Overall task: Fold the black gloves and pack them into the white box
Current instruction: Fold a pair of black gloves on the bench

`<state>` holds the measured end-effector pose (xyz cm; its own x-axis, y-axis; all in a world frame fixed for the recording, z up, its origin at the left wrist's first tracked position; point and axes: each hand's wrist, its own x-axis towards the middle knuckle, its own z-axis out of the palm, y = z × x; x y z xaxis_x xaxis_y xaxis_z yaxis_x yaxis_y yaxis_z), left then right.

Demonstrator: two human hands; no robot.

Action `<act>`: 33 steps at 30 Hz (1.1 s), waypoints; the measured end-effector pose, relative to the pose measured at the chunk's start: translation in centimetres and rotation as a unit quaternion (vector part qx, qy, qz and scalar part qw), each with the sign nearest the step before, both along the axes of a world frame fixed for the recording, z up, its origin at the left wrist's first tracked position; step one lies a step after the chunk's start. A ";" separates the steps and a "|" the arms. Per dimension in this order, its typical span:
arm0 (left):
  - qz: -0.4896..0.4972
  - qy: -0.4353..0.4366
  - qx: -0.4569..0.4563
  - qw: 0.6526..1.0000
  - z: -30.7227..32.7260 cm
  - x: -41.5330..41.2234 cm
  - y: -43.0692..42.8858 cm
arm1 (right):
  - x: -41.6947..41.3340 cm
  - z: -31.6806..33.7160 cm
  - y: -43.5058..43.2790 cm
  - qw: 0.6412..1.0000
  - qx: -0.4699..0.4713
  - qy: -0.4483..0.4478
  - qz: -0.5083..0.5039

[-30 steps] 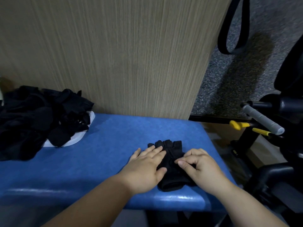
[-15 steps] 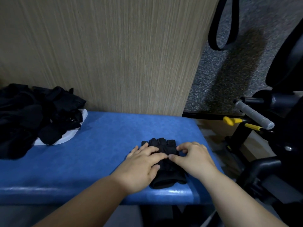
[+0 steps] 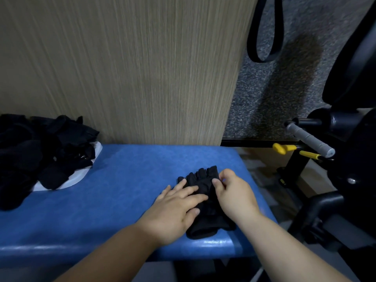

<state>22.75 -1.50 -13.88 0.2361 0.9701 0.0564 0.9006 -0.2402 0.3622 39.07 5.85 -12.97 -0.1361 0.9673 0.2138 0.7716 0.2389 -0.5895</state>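
One glove stack [image 3: 203,178] at 5 o'clock on desk [image 3: 122,190]; one heap [image 3: 40,155] at 9 over box [image 3: 81,177]. Left grip [image 3: 175,208] spread, pressing stack; right grip [image 3: 234,192] pinching its finger end, farther up than before.

A beige wood-grain panel [image 3: 142,68] backs a blue padded bench [image 3: 132,180]. To the right are a grey speckled surface [image 3: 242,119] and black gym equipment [image 3: 345,127].

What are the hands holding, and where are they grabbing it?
The right hand pinches the black glove at the right edge of its finger end. The left hand holds nothing and only presses flat on the glove.
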 end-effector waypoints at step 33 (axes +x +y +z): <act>0.078 0.101 -0.093 0.987 -0.1 4.3 4.4 | 3.9 -0.2 2.2 0.939 -0.131 -0.292 0.127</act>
<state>27.04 2.94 -13.94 0.0710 0.9847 -0.1594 0.9797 -0.0388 0.1965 42.97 8.05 -13.13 -0.3894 0.8967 -0.2105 0.9193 0.3644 -0.1485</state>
